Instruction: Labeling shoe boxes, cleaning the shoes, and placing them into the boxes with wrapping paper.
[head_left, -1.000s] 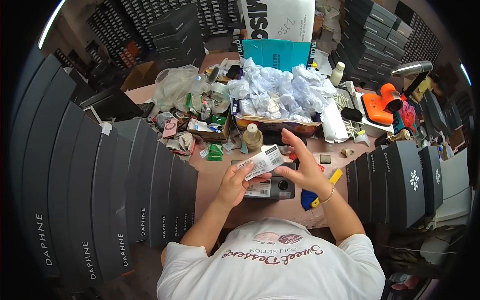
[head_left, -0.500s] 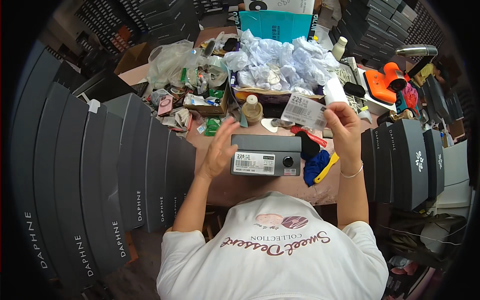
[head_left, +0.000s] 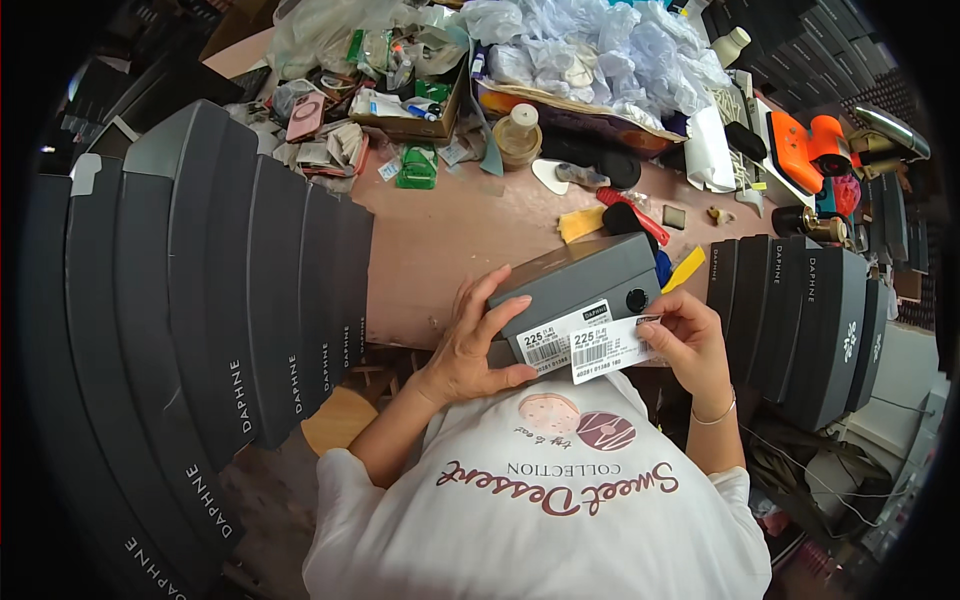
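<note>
- Pretty packed workspace: a pinkish table (head_left: pixel 435 245) with a grey box (head_left: pixel 575 280) on its near side, set at an angle right in front of the person.
- Left hand (head_left: pixel 477 340) is spread out over the left end of the box, fingers up on top and thumb down by the front edge. It's pressed against it, not closed in a fist.
- Right hand (head_left: pixel 690 345) is just off the box's right front corner, pinching a loose white label (head_left: pixel 607 352) by its right end between thumb and fingers.
- That loose label is in front of the box and covers part of the similar white label (head_left: pixel 545 343) stuck on the box's front. Can't tell if the two actually touch.
- Just behind the box: yellow cloth (head_left: pixel 581 224) and a red-handled brush (head_left: pixel 640 218). Yellow handle (head_left: pixel 685 268) pokes out to its right.
- Further back from the box: a squat jar (head_left: pixel 517 140), then a heap of crumpled white wrapping (head_left: pixel 590 60).
- Dark box stacks both sides of it, big left stack (head_left: pixel 225 260) and smaller right stack (head_left: pixel 785 330).
</note>
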